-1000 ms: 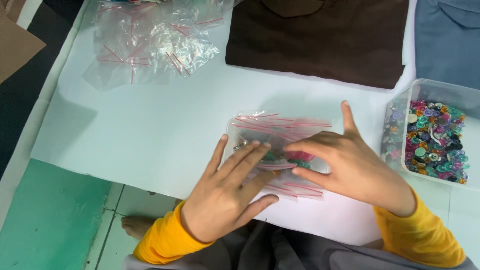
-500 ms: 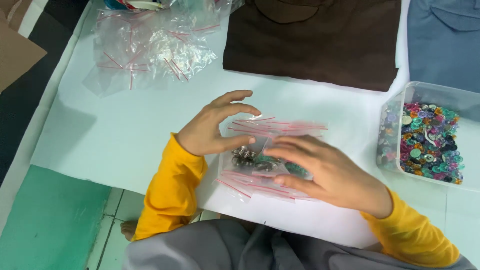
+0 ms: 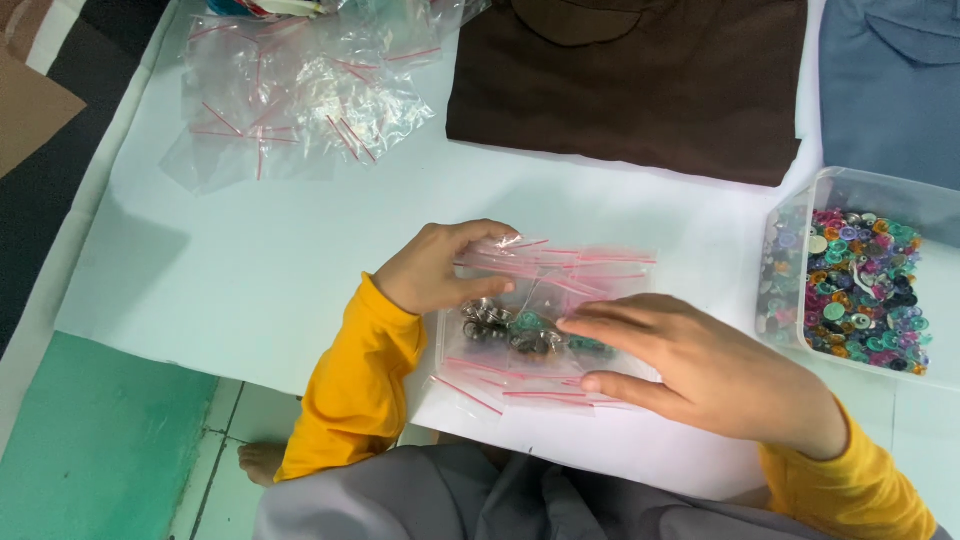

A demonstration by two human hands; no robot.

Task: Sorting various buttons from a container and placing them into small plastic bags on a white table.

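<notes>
**Hands settle on the bag stack**

Since a moment ago our left hand (image 3: 435, 268) has closed in on the stack's left edge, fingers curled round the top bags, where earlier it lay flat beside the right. Our right hand (image 3: 690, 368) stays spread flat on the stack (image 3: 545, 325), fingers straight and pressing down, gripping nothing. We wear yellow sleeves (image 3: 350, 385).

That stack of small clear zip bags with red seals lies on the white bench (image 3: 260, 270) just in front of us, and several bags show buttons (image 3: 515, 330) inside, silver and green. So, as we judge it, some bags are filled and gathered.

To the right stands a clear tub (image 3: 870, 195) with many coloured buttons left in it. Farther off, at the upper left, a loose heap of empty bags (image 3: 295, 95) waits, so much looks undone. Beyond lie a brown cloth (image 3: 630, 80) and a blue cloth (image 3: 890, 80).
</notes>
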